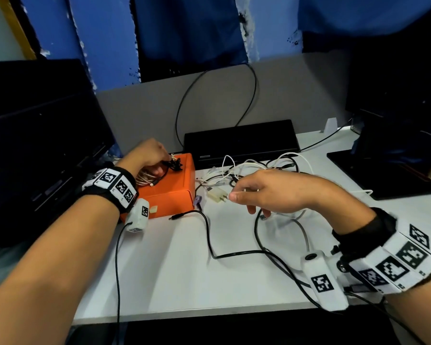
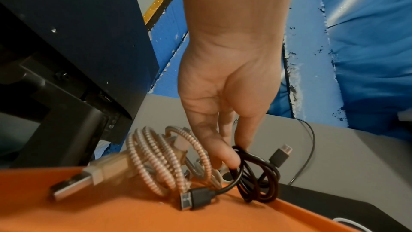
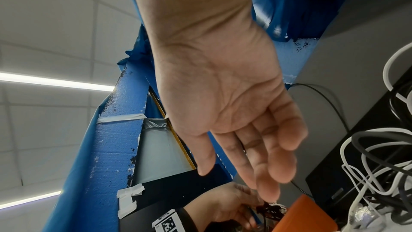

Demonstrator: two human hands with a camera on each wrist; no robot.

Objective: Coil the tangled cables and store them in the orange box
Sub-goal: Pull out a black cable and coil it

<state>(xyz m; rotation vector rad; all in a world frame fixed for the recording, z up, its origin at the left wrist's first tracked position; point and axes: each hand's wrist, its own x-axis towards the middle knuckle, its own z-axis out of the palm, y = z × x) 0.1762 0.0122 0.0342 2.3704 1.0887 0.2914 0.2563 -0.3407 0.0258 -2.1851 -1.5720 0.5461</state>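
Note:
The orange box (image 1: pixel 174 195) sits on the white table, left of centre. A coiled rose-gold braided cable (image 2: pixel 156 156) lies inside it. My left hand (image 1: pixel 149 153) reaches into the box and its fingertips (image 2: pixel 225 156) pinch a small coil of black cable (image 2: pixel 256 179) resting on the box's far side. My right hand (image 1: pixel 271 190) hovers open over the table with relaxed fingers, holding nothing. Just beyond it lies a tangle of white and grey cables (image 1: pixel 254 168), with a white charger plug (image 1: pixel 217 196) at its near edge. A loose black cable (image 1: pixel 209 235) trails across the table.
A dark monitor (image 1: pixel 35 145) stands left of the box. A flat black device (image 1: pixel 241 138) lies behind the box and the tangle. A black monitor base (image 1: pixel 383 170) is at the right. A purple connector (image 1: pixel 197 201) lies beside the box.

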